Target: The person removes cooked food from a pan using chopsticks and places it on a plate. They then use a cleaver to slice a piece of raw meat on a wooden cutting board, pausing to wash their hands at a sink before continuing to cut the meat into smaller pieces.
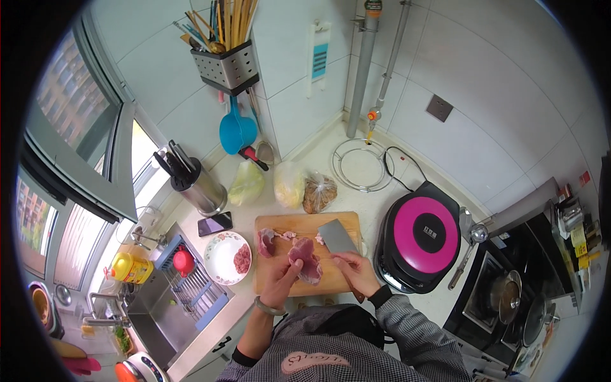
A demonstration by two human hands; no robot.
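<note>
My left hand (pixel 282 279) holds a piece of raw red meat (pixel 304 260) above the wooden cutting board (pixel 281 288). To its right is my right hand (pixel 358 272), fingers bent over the board beside a cleaver; whether they pinch something small cannot be told. The cleaver (pixel 338 235) lies flat on the board's right part, its handle end showing below my right hand. Another chunk of raw meat (pixel 266 242) rests at the board's left, with small trimmings (pixel 288 235) near it. Left of the board, a floral-rimmed white plate (pixel 219 260) holds minced or finely cut meat (pixel 242 259).
Behind the board stand a cabbage (pixel 247 184) and bagged food (pixel 320 192). A phone (pixel 215 224) and knife block (pixel 198 186) are back left, the sink (pixel 162 317) left. A pink-and-black electric griddle (pixel 422 238) sits right, before the stove (pixel 487 291).
</note>
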